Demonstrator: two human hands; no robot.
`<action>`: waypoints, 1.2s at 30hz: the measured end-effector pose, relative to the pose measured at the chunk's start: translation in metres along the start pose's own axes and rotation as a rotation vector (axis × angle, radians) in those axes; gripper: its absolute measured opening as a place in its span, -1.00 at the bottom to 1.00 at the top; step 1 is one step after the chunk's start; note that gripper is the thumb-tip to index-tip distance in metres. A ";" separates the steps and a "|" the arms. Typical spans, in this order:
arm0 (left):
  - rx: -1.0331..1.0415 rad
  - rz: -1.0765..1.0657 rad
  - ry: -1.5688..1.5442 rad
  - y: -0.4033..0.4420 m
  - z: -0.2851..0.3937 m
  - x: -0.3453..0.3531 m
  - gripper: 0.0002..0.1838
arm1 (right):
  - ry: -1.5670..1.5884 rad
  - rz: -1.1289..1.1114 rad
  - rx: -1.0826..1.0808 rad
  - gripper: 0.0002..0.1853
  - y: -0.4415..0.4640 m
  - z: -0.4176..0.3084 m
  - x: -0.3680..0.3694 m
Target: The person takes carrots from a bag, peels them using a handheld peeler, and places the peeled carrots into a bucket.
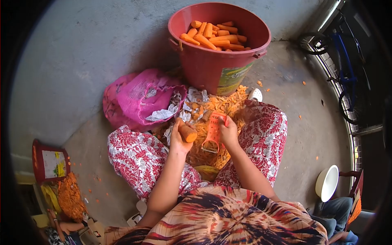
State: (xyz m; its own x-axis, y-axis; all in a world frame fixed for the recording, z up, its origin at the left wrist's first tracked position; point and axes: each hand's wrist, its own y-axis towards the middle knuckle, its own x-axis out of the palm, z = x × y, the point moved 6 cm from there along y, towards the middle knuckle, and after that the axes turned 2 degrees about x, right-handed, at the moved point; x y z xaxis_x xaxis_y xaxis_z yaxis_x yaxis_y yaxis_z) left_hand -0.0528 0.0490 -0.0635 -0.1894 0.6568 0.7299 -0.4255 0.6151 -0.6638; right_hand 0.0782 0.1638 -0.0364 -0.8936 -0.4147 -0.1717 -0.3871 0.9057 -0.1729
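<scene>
My left hand (178,138) is wrapped round a thick carrot (188,133), its cut end turned toward my right side. In my right hand (228,131) is an orange-red peeler (213,130) with holes along its flat body and a metal blade at the lower end. The peeler and the carrot are apart. Beneath both hands, between my legs, lies a heap of carrot peelings (208,158). A big red bucket (222,61) just beyond the heap holds many peeled carrots (216,36).
Left of the bucket slumps a pink mesh sack (143,98) with crumpled paper. A smaller red bucket (51,161) and an orange peelings pile (71,196) are at far left. At right are a white basin (327,183), a blue bicycle (345,69) and another person's leg (335,212).
</scene>
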 end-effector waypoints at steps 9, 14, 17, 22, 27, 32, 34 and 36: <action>-0.172 -0.092 0.215 -0.010 -0.025 -0.001 -0.65 | 0.178 0.035 -0.131 -0.85 -0.005 -0.076 0.002; -0.299 -0.225 0.177 -0.021 -0.038 0.009 -0.66 | -0.027 -0.022 -0.220 -0.83 -0.009 -0.083 0.020; -0.357 -0.236 0.159 -0.030 -0.041 0.018 -0.66 | -0.003 -0.042 -0.188 -0.81 -0.011 -0.083 0.024; -0.478 -0.366 0.554 -0.042 -0.042 0.010 -0.66 | 0.194 0.146 0.038 -0.76 0.029 -0.056 -0.009; -0.420 -0.288 0.361 -0.038 -0.038 0.010 -0.69 | 0.165 0.053 -0.063 -0.74 0.016 -0.086 -0.007; -0.361 -0.314 0.239 -0.014 -0.040 0.000 -0.72 | 0.097 -0.080 -0.060 -0.69 -0.004 -0.087 0.017; -0.317 -0.272 0.201 -0.020 -0.040 0.004 -0.73 | 0.122 -0.106 -0.074 -0.70 -0.007 -0.089 0.020; -0.322 -0.335 0.218 -0.034 -0.039 0.020 -0.72 | 0.052 -0.141 -0.048 -0.78 -0.008 -0.085 0.023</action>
State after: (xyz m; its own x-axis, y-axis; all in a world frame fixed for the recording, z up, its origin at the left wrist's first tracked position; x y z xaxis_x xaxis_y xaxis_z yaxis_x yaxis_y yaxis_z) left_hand -0.0070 0.0581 -0.0329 0.1144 0.4555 0.8828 -0.1309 0.8878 -0.4412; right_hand 0.0417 0.1544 0.0436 -0.8397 -0.5340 -0.0986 -0.5189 0.8426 -0.1445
